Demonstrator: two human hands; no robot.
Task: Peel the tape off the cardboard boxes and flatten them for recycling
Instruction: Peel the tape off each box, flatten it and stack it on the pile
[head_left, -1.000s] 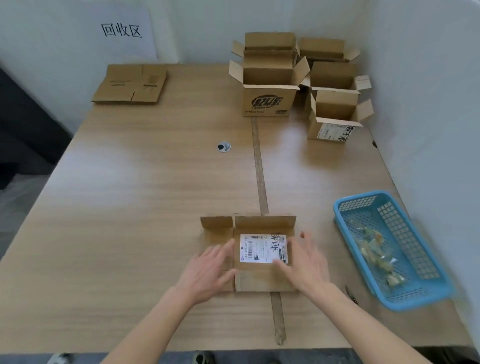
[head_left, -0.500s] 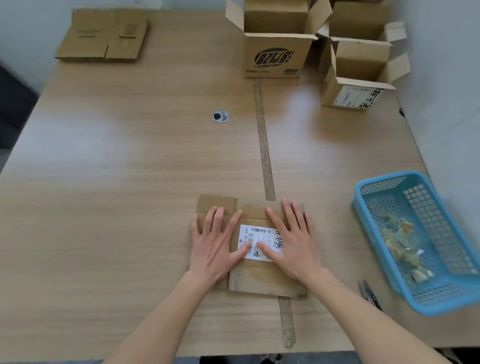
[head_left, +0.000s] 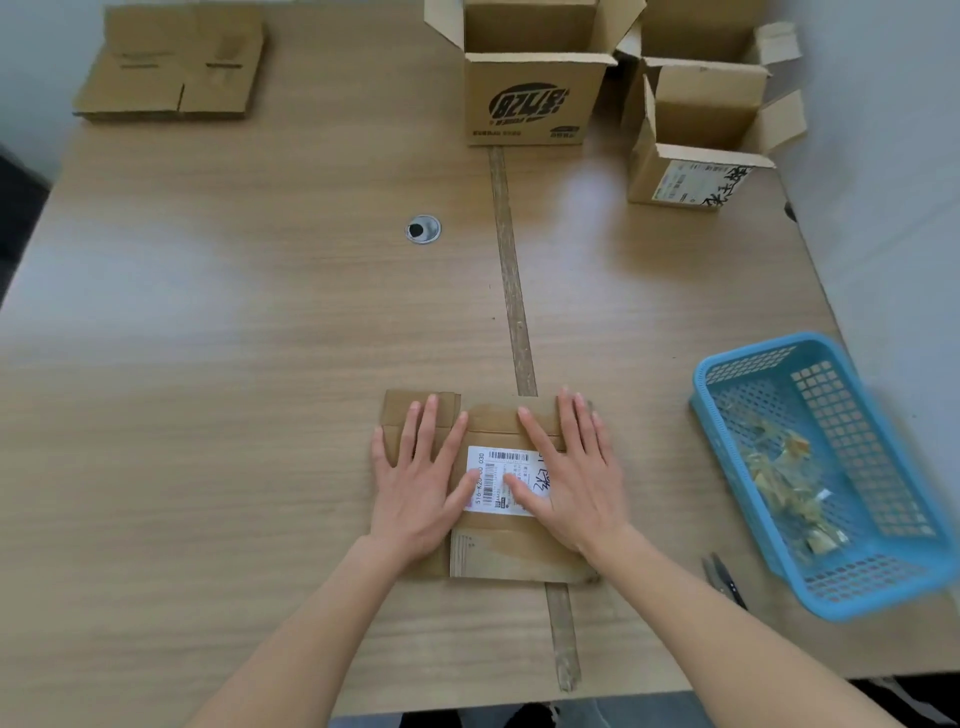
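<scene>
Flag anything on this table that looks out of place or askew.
The blue basket of peeled tape scraps overhangs the table's right edge and could tip. Small snips lie loose beside it. Otherwise nothing stands out: both hands press the flattened box flat.

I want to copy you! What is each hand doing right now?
Left hand: open and flat, pressing down on the flattened box, holding nothing.
Right hand: open and flat, pressing on the same box, holding nothing.

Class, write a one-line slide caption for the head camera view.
Both hands, left hand and right hand, press a flattened cardboard box onto the table beside a blue basket.
</scene>
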